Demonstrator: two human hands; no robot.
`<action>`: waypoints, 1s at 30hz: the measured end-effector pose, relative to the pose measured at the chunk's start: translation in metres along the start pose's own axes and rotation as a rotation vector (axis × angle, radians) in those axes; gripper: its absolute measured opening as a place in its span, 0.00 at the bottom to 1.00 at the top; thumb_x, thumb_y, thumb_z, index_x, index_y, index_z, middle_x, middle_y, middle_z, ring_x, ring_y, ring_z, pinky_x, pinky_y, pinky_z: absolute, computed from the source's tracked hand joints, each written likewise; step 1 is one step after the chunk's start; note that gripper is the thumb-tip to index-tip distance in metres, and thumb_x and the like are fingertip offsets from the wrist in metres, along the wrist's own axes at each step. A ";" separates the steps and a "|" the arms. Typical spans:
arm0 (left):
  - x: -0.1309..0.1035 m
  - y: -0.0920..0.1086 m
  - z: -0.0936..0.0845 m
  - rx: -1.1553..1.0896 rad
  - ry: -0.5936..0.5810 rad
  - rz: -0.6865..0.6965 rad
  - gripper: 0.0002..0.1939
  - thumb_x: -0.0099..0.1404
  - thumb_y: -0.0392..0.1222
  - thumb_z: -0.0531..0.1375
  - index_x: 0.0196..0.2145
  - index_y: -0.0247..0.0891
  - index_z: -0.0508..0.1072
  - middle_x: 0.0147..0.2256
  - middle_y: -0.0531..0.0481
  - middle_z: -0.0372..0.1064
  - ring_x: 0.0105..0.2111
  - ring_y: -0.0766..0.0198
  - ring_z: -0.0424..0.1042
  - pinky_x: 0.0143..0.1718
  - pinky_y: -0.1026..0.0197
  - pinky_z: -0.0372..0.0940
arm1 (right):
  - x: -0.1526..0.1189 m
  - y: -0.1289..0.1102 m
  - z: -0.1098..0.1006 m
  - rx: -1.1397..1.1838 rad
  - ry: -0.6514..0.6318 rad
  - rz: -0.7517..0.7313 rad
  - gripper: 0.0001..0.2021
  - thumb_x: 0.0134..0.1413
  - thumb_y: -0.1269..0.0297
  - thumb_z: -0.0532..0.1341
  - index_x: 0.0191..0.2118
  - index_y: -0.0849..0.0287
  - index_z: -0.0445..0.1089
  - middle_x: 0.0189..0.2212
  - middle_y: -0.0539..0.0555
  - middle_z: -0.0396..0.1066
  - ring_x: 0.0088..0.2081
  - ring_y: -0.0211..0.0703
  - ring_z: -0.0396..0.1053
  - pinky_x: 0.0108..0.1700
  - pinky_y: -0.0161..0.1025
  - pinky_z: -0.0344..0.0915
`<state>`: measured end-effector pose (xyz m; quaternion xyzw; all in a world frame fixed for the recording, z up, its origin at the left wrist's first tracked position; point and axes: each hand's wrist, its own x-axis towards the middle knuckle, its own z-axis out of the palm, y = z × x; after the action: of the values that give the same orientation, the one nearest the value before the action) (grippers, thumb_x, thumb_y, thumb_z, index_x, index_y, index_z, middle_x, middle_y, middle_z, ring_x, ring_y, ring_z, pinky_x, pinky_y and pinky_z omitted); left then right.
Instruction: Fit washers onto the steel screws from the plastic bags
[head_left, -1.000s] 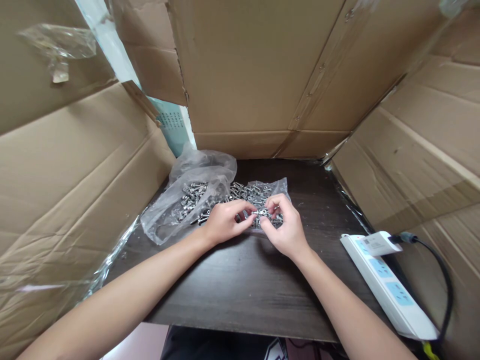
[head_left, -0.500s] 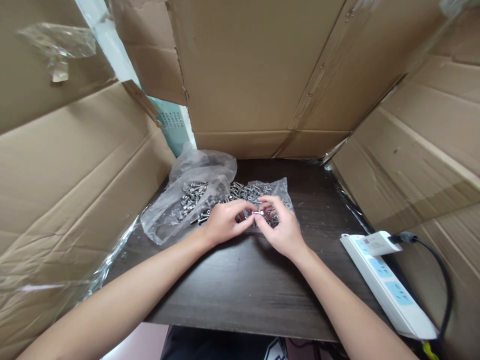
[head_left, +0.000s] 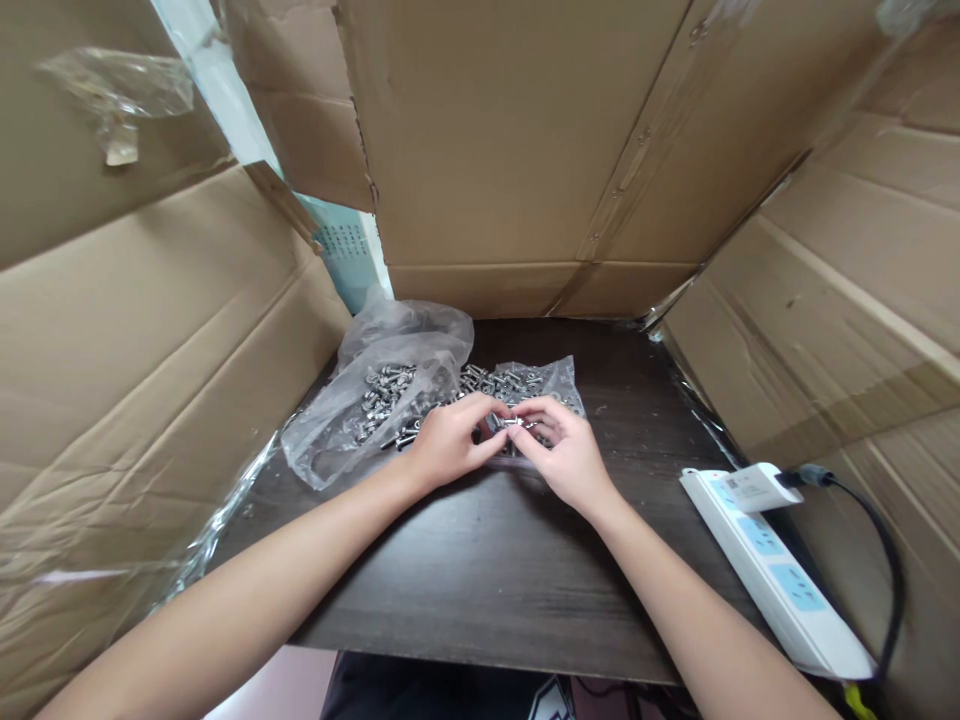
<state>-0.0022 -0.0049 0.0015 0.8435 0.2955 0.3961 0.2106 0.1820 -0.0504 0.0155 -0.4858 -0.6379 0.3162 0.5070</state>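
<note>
One metal bolt (head_left: 513, 423), probably, pinched by left hand (head_left: 455, 437) and right hand (head_left: 567, 450); bolt pile (head_left: 478, 380) beyond.

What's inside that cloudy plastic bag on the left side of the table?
Loose metal bolts show in the open bag. Its cloudy folds hide whatever lies deeper, and the left hand covers some of the pile.

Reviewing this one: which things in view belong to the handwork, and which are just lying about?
In the work:
- small metal piece, between the fingertips of the left hand and right hand
- metal bolts heaped beside and behind the hands
- cloudy plastic bag and flat clear bag by the bolts, probably their packaging

Just lying about:
- power strip
- white adapter with black cable
</note>
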 end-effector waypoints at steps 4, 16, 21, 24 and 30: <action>0.000 -0.001 0.000 -0.017 -0.001 0.006 0.05 0.70 0.40 0.62 0.42 0.39 0.75 0.39 0.50 0.77 0.30 0.68 0.76 0.31 0.67 0.68 | 0.000 -0.001 0.000 0.009 -0.003 0.001 0.06 0.56 0.62 0.67 0.39 0.56 0.74 0.39 0.54 0.75 0.38 0.44 0.76 0.43 0.43 0.79; -0.001 -0.001 0.000 -0.038 0.026 0.070 0.06 0.71 0.39 0.60 0.44 0.37 0.76 0.40 0.48 0.78 0.31 0.68 0.76 0.32 0.66 0.70 | 0.000 -0.003 -0.001 0.042 -0.004 0.004 0.06 0.55 0.63 0.67 0.39 0.56 0.74 0.39 0.54 0.74 0.39 0.44 0.76 0.42 0.41 0.78; -0.001 -0.001 0.000 -0.019 0.021 0.064 0.08 0.73 0.40 0.59 0.45 0.37 0.76 0.40 0.47 0.79 0.33 0.66 0.76 0.35 0.65 0.72 | 0.001 -0.004 -0.003 -0.007 0.016 -0.037 0.05 0.56 0.66 0.64 0.39 0.55 0.76 0.39 0.55 0.74 0.40 0.44 0.75 0.40 0.40 0.78; -0.001 -0.001 0.000 -0.016 0.013 0.050 0.07 0.72 0.40 0.59 0.45 0.38 0.76 0.40 0.47 0.79 0.34 0.65 0.77 0.35 0.65 0.72 | 0.001 -0.002 -0.002 -0.026 0.028 -0.028 0.05 0.56 0.65 0.64 0.39 0.55 0.75 0.38 0.55 0.75 0.40 0.45 0.75 0.41 0.41 0.78; 0.000 -0.002 0.000 -0.020 -0.019 0.014 0.06 0.72 0.40 0.60 0.44 0.39 0.76 0.41 0.49 0.79 0.34 0.66 0.78 0.34 0.66 0.71 | -0.001 0.000 -0.001 -0.034 0.046 -0.023 0.06 0.56 0.65 0.64 0.40 0.55 0.74 0.39 0.54 0.75 0.39 0.44 0.75 0.41 0.41 0.77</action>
<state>-0.0028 -0.0034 0.0002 0.8472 0.2835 0.3923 0.2189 0.1827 -0.0509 0.0152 -0.4944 -0.6368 0.2881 0.5167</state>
